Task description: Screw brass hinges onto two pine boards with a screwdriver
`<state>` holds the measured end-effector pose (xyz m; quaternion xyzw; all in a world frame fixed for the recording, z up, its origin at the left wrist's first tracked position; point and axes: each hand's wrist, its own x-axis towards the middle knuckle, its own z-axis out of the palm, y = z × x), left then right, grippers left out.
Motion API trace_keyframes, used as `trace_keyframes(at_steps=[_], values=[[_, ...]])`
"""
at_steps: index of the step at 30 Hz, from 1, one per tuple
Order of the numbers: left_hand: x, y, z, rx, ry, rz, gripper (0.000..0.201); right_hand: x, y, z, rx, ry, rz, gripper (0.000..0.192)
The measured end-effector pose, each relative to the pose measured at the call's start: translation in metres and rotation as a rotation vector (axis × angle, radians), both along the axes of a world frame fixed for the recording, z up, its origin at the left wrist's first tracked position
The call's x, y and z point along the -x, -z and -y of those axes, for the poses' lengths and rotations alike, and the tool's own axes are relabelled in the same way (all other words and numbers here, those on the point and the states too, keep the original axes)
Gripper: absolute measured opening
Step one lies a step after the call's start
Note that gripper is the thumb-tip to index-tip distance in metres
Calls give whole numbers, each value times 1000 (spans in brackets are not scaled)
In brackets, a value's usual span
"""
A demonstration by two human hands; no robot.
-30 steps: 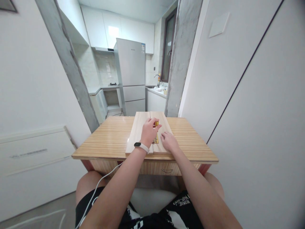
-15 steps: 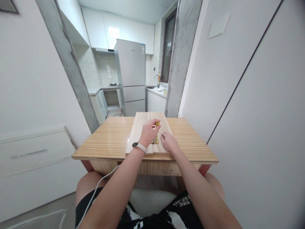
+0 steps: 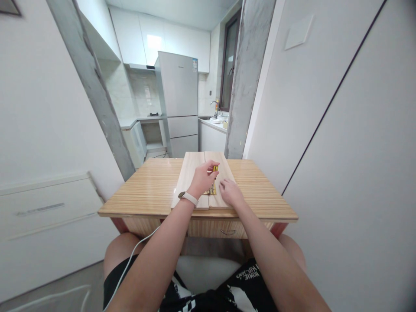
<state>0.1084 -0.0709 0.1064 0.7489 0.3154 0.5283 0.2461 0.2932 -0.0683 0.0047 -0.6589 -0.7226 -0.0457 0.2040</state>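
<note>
Two pale wooden boards (image 3: 189, 173) lie side by side on a small striped wooden table (image 3: 149, 186). My left hand (image 3: 202, 180), with a white band on its wrist, is closed around a small yellow object (image 3: 215, 168) over the seam between the boards. A flat yellowish piece (image 3: 212, 190) lies on the boards beneath that hand, mostly hidden. My right hand (image 3: 229, 192) rests flat on the right board, fingers spread, just right of the yellowish piece.
A white cable (image 3: 130, 260) runs over my left thigh. A white wall stands close on the right, a grey pillar (image 3: 242, 82) behind the table. Beyond are a fridge (image 3: 178, 104) and a kitchen counter with a sink. A white low cabinet (image 3: 45, 221) is at left.
My left hand has shifted slightly and its thumb and fingers have turned on the small yellow object. The right hand has stayed put on the board.
</note>
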Motion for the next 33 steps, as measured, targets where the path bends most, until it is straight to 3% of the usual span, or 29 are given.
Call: trace_keyframes(at_steps=[3, 14, 25, 33], values=[[4, 2, -3, 14, 15, 15, 29, -1, 1, 0, -1, -3, -6, 31], [-1, -1, 5, -82, -167, 21, 20, 0, 0, 0, 8, 6, 1, 34], [-1, -2, 5, 12, 15, 43, 24, -2, 1, -1, -1, -1, -5, 34], [-6, 3, 9, -97, -169, 49, 16, -2, 1, 0, -11, -5, 1, 32]])
